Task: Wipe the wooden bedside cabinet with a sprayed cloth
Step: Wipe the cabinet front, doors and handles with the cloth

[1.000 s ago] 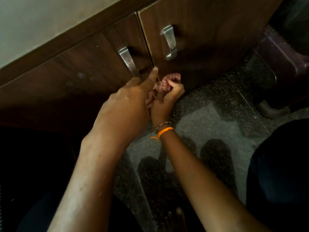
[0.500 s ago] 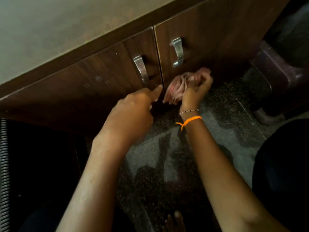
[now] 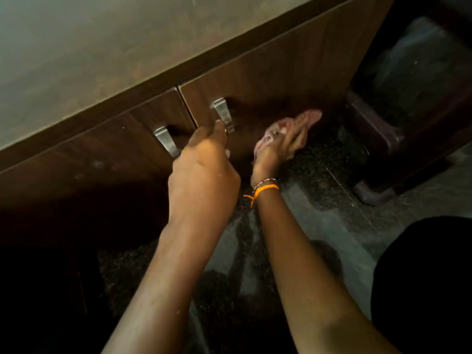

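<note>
The dark wooden bedside cabinet [image 3: 281,80] fills the upper part of the view, with two doors and two metal handles [image 3: 223,114]. My right hand [image 3: 278,146] presses a crumpled pink cloth [image 3: 293,123] against the lower part of the right door. An orange thread and a bead bracelet circle that wrist. My left hand [image 3: 204,164] is at the seam between the doors, its fingertips by the right door's handle; whether it grips the handle is hidden.
The cabinet's light top [image 3: 102,47] runs across the upper left. A dark maroon plastic chair or bin [image 3: 398,139] stands on the speckled stone floor [image 3: 332,213] to the right. Dark clothing on my knee [image 3: 429,277] sits at lower right.
My right hand has swept the cloth rightward along the bottom of the right door. My left hand has risen from the door seam's lower edge toward the right handle.
</note>
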### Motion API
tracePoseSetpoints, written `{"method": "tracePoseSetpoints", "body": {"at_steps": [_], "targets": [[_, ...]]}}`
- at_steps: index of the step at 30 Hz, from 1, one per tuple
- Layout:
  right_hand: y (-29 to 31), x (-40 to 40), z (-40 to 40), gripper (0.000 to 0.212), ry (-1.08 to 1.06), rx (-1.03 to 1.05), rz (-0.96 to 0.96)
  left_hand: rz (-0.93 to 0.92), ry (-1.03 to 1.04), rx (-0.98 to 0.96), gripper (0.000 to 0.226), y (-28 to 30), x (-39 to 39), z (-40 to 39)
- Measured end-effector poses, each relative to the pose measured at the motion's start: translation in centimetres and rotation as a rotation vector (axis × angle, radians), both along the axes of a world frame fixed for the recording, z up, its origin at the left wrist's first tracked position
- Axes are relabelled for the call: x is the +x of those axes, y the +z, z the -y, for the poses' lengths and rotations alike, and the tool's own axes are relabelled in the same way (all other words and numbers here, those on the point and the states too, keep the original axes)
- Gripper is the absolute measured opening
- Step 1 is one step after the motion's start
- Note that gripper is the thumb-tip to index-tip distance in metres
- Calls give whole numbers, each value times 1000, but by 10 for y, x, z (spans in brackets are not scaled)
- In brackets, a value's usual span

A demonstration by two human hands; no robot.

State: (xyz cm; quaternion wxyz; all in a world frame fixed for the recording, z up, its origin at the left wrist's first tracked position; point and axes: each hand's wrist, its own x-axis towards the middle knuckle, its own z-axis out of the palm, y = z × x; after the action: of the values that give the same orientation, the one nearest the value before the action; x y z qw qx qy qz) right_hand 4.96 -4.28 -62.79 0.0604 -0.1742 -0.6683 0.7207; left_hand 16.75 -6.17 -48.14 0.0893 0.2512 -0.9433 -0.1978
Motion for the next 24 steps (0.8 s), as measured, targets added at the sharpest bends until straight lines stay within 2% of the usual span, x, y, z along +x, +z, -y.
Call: {"method": "tracePoseSetpoints", "body": {"at_steps": [4,6,7,8,9,10,12,13,14,15,17,18,20,22,24], "targets": [[-55,-10,-6,58,178,-277,342,57,43,-106,54,-2,1,-13],[-64,-13,-7,67,183,-434,349,48,11,-175,61,-3,4,-26],[-68,-15,-8,67,182,-362,345,50,-9,-183,68,-2,4,-33],[-76,-19,-8,60,149,-341,313,48,-23,-193,76,-2,3,-36],[-66,-20,-10,45,135,-332,294,49,-19,-214,78,-5,2,-36],[-56,-23,-11,29,83,-401,273,63,-8,-244,76,-8,0,-34],[-31,-25,-11,14,25,-469,192,121,14,-297,73,-12,-4,-30],[-12,-22,-12,8,27,-461,113,175,14,-301,78,-12,-6,-29],[6,-20,-11,16,37,-410,29,222,11,-298,83,-12,-7,-29],[21,-19,-14,38,38,-327,-64,247,3,-301,86,-11,-9,-28],[41,-21,-15,54,123,-238,-244,260,-16,-317,86,-10,-10,-26],[53,-22,-15,57,160,-236,-326,251,-29,-334,84,-11,-10,-23],[66,-33,-18,57,163,-70,-469,225,-37,-380,76,-11,-12,-17],[77,-49,-22,53,77,99,-528,188,-42,-415,65,-11,-14,-11],[72,-64,-27,51,-8,179,-551,141,-47,-419,58,-11,-14,-7]]}}
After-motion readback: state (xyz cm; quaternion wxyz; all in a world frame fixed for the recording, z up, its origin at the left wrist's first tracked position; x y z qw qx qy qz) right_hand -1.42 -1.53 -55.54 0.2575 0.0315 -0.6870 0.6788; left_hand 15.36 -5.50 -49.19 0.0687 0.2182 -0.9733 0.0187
